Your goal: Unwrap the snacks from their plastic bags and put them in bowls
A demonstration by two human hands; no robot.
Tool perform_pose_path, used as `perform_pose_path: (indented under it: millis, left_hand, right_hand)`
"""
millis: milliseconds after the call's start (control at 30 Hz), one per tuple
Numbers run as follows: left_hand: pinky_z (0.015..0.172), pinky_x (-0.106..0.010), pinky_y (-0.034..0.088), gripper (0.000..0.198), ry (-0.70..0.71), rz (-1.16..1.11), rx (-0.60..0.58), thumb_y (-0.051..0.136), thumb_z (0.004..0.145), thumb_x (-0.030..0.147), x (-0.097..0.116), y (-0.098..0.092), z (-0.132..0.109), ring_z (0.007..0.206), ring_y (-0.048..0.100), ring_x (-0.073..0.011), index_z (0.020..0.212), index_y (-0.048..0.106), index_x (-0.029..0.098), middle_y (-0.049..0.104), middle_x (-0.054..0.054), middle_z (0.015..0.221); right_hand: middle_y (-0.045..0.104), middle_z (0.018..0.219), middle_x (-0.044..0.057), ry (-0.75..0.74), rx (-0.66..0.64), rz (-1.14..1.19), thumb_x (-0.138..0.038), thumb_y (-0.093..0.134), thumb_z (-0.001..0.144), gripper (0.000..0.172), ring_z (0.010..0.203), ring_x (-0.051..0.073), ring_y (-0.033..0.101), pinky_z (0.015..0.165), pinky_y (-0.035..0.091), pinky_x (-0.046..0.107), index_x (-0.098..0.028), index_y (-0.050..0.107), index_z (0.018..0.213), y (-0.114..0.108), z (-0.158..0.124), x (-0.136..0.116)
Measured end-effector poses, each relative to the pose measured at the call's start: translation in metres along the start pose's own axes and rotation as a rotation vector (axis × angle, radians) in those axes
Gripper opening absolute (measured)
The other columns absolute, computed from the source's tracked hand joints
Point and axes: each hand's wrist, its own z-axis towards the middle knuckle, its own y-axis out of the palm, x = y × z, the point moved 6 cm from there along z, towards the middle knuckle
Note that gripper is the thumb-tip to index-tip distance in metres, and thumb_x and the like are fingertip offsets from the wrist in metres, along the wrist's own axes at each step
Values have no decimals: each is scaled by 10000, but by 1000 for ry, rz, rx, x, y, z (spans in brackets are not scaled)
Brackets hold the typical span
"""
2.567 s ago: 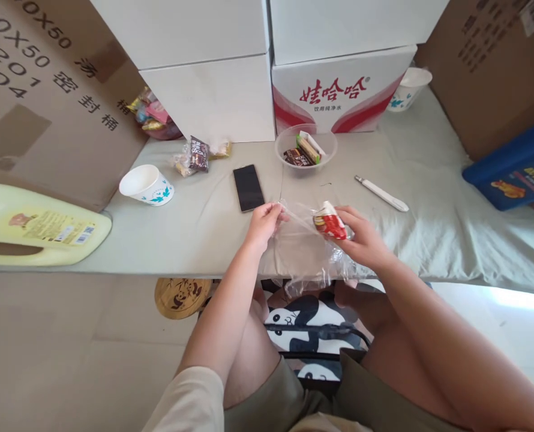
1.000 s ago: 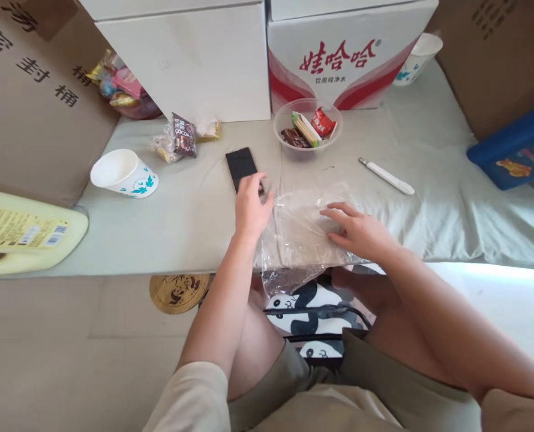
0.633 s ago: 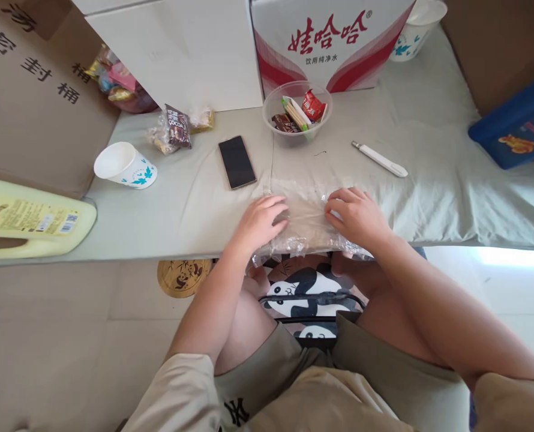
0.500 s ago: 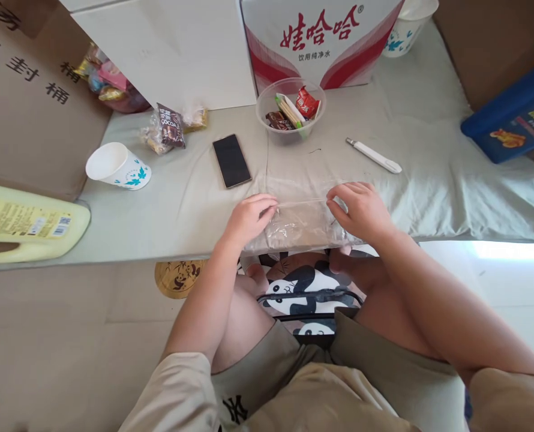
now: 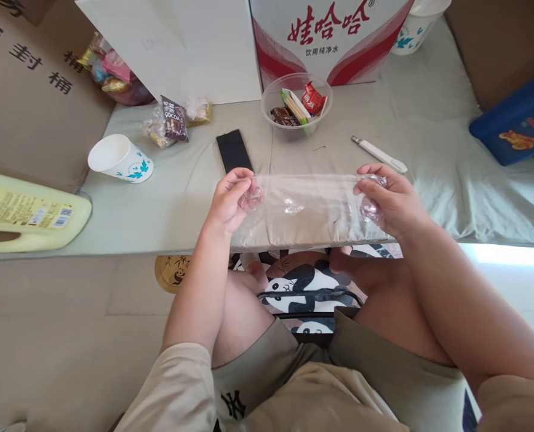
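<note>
Clear plastic film (image 5: pixel 309 198): located btwn the two sets of fingers, top edge taut, body over the near edge of the surface. L hand (image 5: pixel 233 201): thumb and fingers pinch one end of film. R hand (image 5: pixel 395 195): thumb and fingers pinch the opp. end, w/ some film bunched at the fingertips.

Surface: pale green cloth (image 5: pixel 172 210), under and around the fingers, wrinkled to R of R fingers. Tiled floor (image 5: pixel 91 342) lies below, nearer the body than the fingers. White box (image 5: pixel 172 54) and red-and-white box (image 5: pixel 330 36) stand well beyond the fingers.

Visibility: phone (image 5: pixel 234 150), just beyond L fingers, has its near end covered by them. Film's lower edge is hard to trace; single sheet or bag, can't tell. Yellow jug (image 5: pixel 37 216), far L of L fingers, and blue container (image 5: pixel 519 120), far R of R fingers, are cut off by the frame.

Containers: clear bowl (image 5: pixel 294 131), beyond the gap btwn hands, holds red pkt (image 5: pixel 312 99), brown pkt (image 5: pixel 284 117) and green-edged pkt (image 5: pixel 296 108). Paper cup (image 5: pixel 132 165), L of L fingers, stands upright.
</note>
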Motion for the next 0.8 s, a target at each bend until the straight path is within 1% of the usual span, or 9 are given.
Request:
perform_pose_path:
  millis: [100,167,267,367,400,467,567,700,800]
  left_hand:
    - [397,-168,319,83,-60,90,130,604,873,178,-10,0,11,427,435,-33,934,585,231,643,40,775]
    - [367,-169,234,79,-82,131,159,570,879,148,-15,1,19,382,335,-19,908,570,220,627,46,745]
    - [366,-164,203,58,-109,146,45,608,856,165,-20,6,27,390,324,-16,876,576,210,613,44,717]
    - [368,-165,199,133,-135,173,-135,681,809,194,-22,17,26,398,353,-18,926,621,210,643,30,732]
    - [369,-168,199,164,-148,177,-192,698,794,196,-22,22,24,397,359,-19,943,632,209,656,25,736]
    - [372,-171,199,199,-169,160,-277,720,775,197,-22,30,20,391,362,-18,959,643,203,677,14,749]
    - [379,-165,187,193,-167,63,-257,733,777,211,-19,32,20,384,336,0,946,641,193,674,19,759]
    - [379,-157,150,195,-156,-26,-112,750,779,192,-16,16,30,385,318,12,927,624,178,656,27,738]
    - [376,-168,118,212,-170,-13,-172,758,780,169,-17,15,33,380,312,13,948,629,172,670,19,736]
  right_hand:
    - [734,1055,14,68,-32,-28,-393,772,719,491,452,76,469,350,303,238,-308,603,1172,-4,-1,7]
    - [739,1124,43,92,-122,-136,-414,764,728,527,537,116,578,380,380,251,-308,626,1225,-6,-4,9]
    - [753,1019,61,-36,37,-410,-460,715,797,338,764,211,688,618,565,353,-267,722,1075,-23,-4,-1]
    - [747,980,71,-252,222,-455,-484,681,835,275,905,251,690,852,569,445,-240,730,953,-30,5,-23]
    - [746,988,72,-289,142,-430,-501,686,834,297,913,252,690,874,566,451,-239,726,967,-22,11,-28]
    - [748,1011,72,-311,-236,-439,-526,724,803,355,915,254,703,872,581,447,-247,728,1023,9,16,-28]
    - [703,1261,99,-322,-722,-657,-445,689,845,278,1095,286,694,961,569,482,-278,757,1056,49,-4,-15]
    - [573,1491,86,-366,-777,-924,-346,566,931,245,1375,357,536,1088,476,579,-293,803,958,55,-42,-2]
    - [671,1366,95,-294,-866,-825,-417,547,968,288,1269,317,632,1000,553,461,-279,798,941,44,-56,-9]
